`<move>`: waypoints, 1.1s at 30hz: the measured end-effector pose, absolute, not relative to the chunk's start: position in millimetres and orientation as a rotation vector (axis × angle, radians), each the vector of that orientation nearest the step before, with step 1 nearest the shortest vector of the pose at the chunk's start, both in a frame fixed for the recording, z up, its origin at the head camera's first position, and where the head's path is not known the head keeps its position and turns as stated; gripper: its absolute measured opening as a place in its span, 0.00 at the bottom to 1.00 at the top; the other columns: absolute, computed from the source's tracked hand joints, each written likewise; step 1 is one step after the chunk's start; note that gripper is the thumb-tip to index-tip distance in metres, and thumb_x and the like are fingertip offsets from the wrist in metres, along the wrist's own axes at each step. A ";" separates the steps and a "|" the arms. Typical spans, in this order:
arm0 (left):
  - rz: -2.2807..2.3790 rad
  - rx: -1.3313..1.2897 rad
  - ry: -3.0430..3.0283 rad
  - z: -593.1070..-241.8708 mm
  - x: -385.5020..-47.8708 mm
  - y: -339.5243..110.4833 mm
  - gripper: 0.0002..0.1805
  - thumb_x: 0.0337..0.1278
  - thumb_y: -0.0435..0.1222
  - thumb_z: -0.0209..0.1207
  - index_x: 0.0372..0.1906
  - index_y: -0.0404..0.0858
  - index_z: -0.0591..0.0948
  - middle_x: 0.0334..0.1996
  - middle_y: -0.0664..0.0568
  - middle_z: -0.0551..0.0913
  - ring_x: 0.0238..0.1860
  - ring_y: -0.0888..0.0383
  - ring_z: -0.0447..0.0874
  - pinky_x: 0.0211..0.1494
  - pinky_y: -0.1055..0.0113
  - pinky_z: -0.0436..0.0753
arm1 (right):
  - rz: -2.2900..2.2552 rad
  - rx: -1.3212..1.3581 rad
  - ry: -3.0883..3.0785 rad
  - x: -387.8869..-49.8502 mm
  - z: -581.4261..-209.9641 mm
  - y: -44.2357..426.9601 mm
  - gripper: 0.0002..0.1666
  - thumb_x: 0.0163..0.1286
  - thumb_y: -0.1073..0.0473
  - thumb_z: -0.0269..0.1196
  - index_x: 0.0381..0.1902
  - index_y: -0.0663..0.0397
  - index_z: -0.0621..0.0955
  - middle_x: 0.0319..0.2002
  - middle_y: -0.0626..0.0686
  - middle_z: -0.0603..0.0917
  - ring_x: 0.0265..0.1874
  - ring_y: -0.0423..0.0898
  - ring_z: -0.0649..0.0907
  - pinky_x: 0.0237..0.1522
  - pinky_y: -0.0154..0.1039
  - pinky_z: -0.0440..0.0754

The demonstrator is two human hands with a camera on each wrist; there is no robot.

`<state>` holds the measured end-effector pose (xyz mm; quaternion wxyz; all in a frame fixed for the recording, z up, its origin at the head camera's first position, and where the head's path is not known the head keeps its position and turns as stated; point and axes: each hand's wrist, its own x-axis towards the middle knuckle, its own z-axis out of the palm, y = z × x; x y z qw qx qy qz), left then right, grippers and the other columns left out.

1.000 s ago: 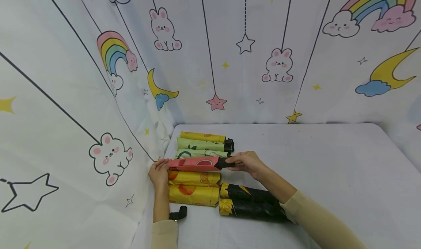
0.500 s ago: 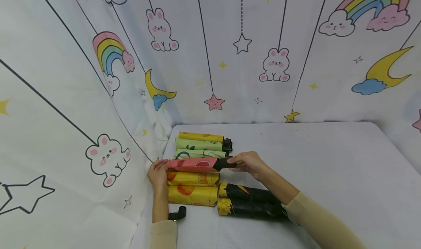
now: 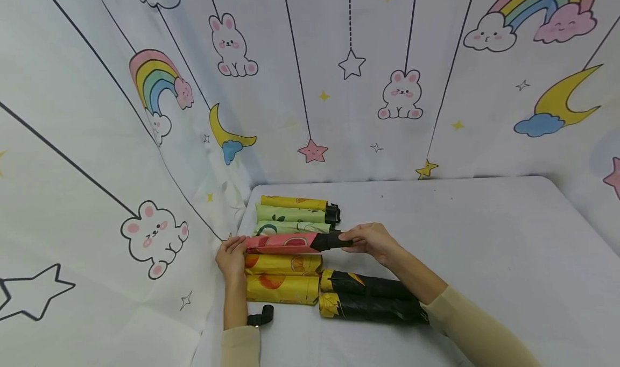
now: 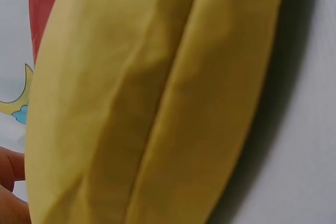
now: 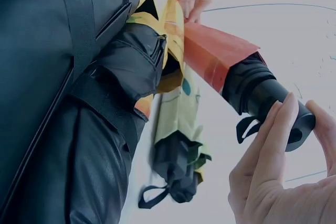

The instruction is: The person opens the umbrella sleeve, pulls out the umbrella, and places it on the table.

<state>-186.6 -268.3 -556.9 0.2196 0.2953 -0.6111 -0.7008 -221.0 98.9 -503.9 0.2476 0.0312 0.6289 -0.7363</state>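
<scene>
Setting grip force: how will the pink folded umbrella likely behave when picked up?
Probably stiff lengthwise: the pink folded umbrella spans from left hand to right hand without visible sag. Its cover may give under squeezing; it looks thin, with a loose open edge. The black handle could slip, being smooth and round.

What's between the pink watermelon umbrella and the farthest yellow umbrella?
The head view shows a nearer green umbrella and a farther green umbrella, side by side, between the watermelon umbrella and the farthest yellow umbrella.
</scene>
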 end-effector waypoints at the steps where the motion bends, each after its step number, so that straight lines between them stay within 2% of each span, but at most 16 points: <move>1: -1.938 0.816 -1.689 -556.8 -186.5 -268.4 0.19 0.68 0.21 0.60 0.61 0.24 0.76 0.57 0.29 0.83 0.39 0.64 0.91 0.42 0.77 0.86 | -2.006 0.077 1.720 -220.5 -503.4 99.6 0.15 0.60 0.62 0.78 0.41 0.67 0.89 0.41 0.59 0.89 0.38 0.53 0.92 0.54 0.54 0.86; 9: -1.933 0.817 -1.665 -559.1 -187.5 -269.8 0.18 0.65 0.19 0.60 0.60 0.23 0.77 0.55 0.28 0.84 0.37 0.63 0.91 0.41 0.75 0.87 | -2.014 0.082 1.723 -216.9 -498.6 104.2 0.15 0.60 0.63 0.78 0.40 0.68 0.89 0.43 0.59 0.89 0.39 0.53 0.91 0.51 0.51 0.88; 14: -1.921 0.810 -1.674 -560.1 -187.5 -271.2 0.18 0.65 0.18 0.60 0.59 0.23 0.78 0.54 0.29 0.84 0.36 0.63 0.91 0.41 0.74 0.87 | -2.031 0.072 1.714 -215.5 -497.3 107.5 0.11 0.60 0.63 0.78 0.37 0.65 0.90 0.43 0.58 0.88 0.39 0.53 0.91 0.50 0.49 0.89; 20: -1.934 0.801 -1.695 -560.0 -184.2 -273.0 0.18 0.68 0.21 0.59 0.61 0.24 0.77 0.56 0.31 0.83 0.43 0.61 0.89 0.44 0.75 0.87 | -2.045 0.057 1.724 -211.1 -494.5 111.9 0.08 0.62 0.63 0.77 0.35 0.63 0.89 0.40 0.57 0.86 0.39 0.53 0.90 0.55 0.55 0.86; 33: -1.958 0.785 -1.697 -559.6 -181.5 -273.6 0.19 0.70 0.23 0.58 0.63 0.25 0.76 0.58 0.32 0.82 0.48 0.56 0.90 0.47 0.74 0.87 | -2.067 0.049 1.704 -207.4 -491.3 118.7 0.06 0.63 0.63 0.76 0.34 0.61 0.89 0.40 0.56 0.85 0.39 0.54 0.90 0.55 0.54 0.86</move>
